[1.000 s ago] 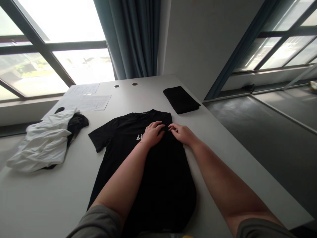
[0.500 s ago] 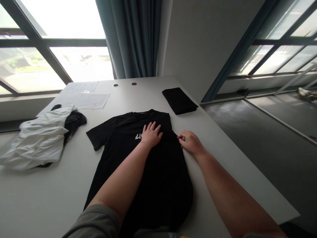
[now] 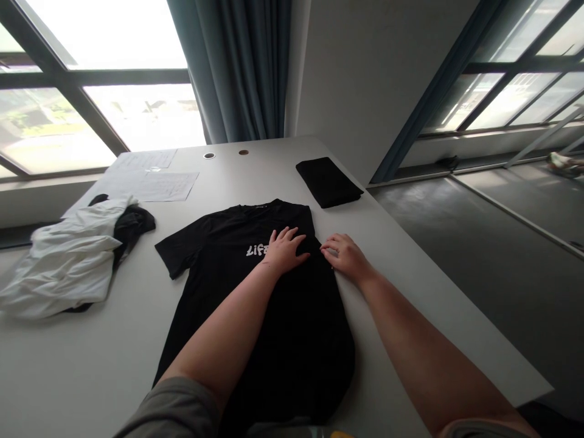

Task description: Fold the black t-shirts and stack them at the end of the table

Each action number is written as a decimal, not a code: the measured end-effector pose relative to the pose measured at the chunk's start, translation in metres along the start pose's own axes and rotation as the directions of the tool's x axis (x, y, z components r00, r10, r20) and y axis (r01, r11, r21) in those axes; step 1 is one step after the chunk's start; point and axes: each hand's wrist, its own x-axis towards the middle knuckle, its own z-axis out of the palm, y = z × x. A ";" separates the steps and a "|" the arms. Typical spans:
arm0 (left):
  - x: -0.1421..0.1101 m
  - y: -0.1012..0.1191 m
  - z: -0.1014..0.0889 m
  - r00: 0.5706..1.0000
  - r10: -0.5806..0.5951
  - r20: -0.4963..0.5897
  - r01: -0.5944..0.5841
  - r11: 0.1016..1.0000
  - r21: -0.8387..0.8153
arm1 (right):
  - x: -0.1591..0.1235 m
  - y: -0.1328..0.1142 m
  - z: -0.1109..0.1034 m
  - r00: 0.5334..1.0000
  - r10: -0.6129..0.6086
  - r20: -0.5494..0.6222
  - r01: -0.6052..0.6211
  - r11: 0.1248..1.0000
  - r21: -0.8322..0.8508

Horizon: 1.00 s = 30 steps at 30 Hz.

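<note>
A black T-shirt with white lettering on the chest lies spread on the white table, its collar pointing away from me. One short sleeve stretches out to the left; on the right, the sleeve does not show and the edge looks folded in. Flat on the chest, just right of the lettering, rests my left hand, fingers spread. My right hand is at the shirt's right edge, fingers bent and fingertips touching the fabric there. Whether cloth is pinched between those fingertips is hard to see.
A folded black garment lies at the back right of the table. White and black clothes are heaped on the left, with printed papers behind them. Two round holes are near the far edge. A blue curtain hangs beyond.
My left hand has slid slightly right across the chest, uncovering more of the lettering. My right hand has shifted a little left, its fingers now over the shirt's edge and less tightly curled.
</note>
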 end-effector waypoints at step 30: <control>-0.008 0.021 -0.001 0.945 0.322 0.057 -0.321 0.947 -0.029 | 0.110 0.075 0.044 0.974 0.075 0.212 -0.058 0.995 -0.087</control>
